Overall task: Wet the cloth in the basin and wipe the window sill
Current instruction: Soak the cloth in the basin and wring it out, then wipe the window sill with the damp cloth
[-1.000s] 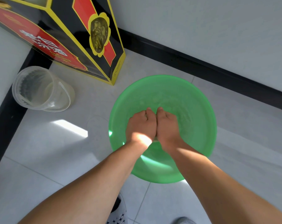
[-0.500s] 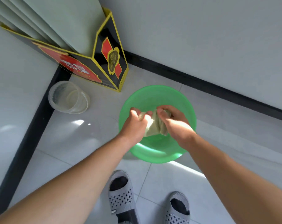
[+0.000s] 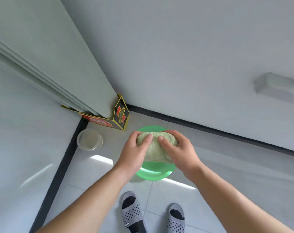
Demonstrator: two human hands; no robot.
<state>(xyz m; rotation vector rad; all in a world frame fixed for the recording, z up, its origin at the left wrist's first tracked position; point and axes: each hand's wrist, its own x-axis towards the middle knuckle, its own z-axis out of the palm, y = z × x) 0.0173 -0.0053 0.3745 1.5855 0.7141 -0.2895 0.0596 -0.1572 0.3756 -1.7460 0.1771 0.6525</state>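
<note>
The left hand (image 3: 134,153) and the right hand (image 3: 182,153) both grip the cloth (image 3: 155,150). Each has its thumb pressed on the near face and its fingers curled round the far side, one hand at each end. The pale yellow-green cloth is bunched into a thick roll between them and is held above the green basin (image 3: 153,174), which stands on the floor straight under the hands.

Hands and cloth cover most of the basin. Only a strip of rim beyond the fingers and the near part under the wrists show, so what it holds cannot be told. Left of the left hand, apart from the basin, stands a clear plastic tub (image 3: 90,140), its contents hard to make out.

Beyond the left hand a black, red and yellow box (image 3: 120,115) stands in the corner, its top hidden by pale leaning panels (image 3: 55,61). Beneath the forearms are two grey patterned slippers (image 3: 132,212), their heels cut off by the frame. Far right of the right hand a grey fitting (image 3: 277,86) on the wall is blurred.
</note>
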